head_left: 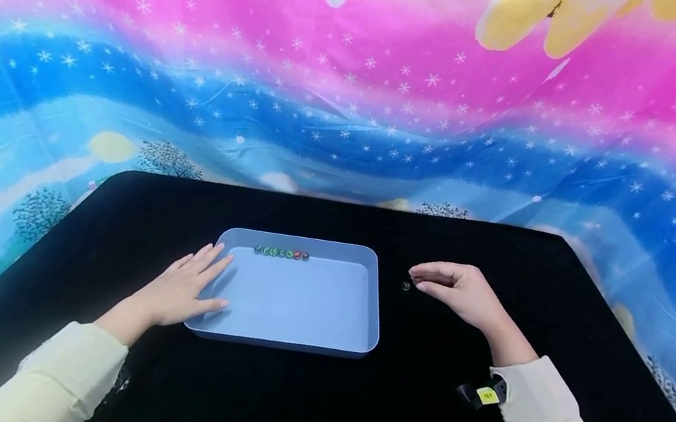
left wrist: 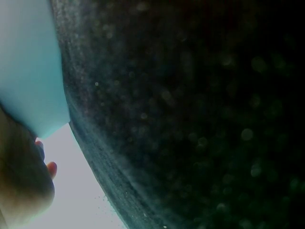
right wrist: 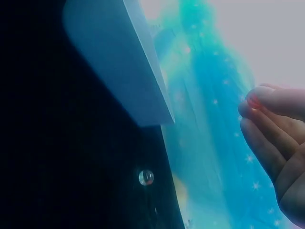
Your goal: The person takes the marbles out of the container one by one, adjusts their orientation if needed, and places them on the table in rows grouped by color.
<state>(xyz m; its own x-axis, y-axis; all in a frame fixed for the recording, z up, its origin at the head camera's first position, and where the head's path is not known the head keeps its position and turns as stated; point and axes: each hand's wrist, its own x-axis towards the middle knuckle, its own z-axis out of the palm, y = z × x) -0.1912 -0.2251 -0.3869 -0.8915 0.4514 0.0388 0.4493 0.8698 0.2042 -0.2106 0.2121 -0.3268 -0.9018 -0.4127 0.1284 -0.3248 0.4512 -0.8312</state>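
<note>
A shallow light-blue tray [head_left: 292,305] lies on the black table. Along its far inner side several glass marbles [head_left: 281,253] form a row, mostly green, with a red one near the right end. My left hand [head_left: 181,286] rests on the tray's left rim, fingers spread and straight over it. To the right of the tray, above the table, my right hand [head_left: 462,293] pinches a red marble [right wrist: 253,99] between thumb and fingertips. One clear marble [right wrist: 146,177] sits on the black cloth, just below and left of those fingertips in the head view.
The black-covered table [head_left: 310,409] reaches back to a colourful hanging cloth [head_left: 354,98] with snowflakes and trees. A dark strap device with a yellow label [head_left: 487,396] is at the right wrist, by the sleeve cuff.
</note>
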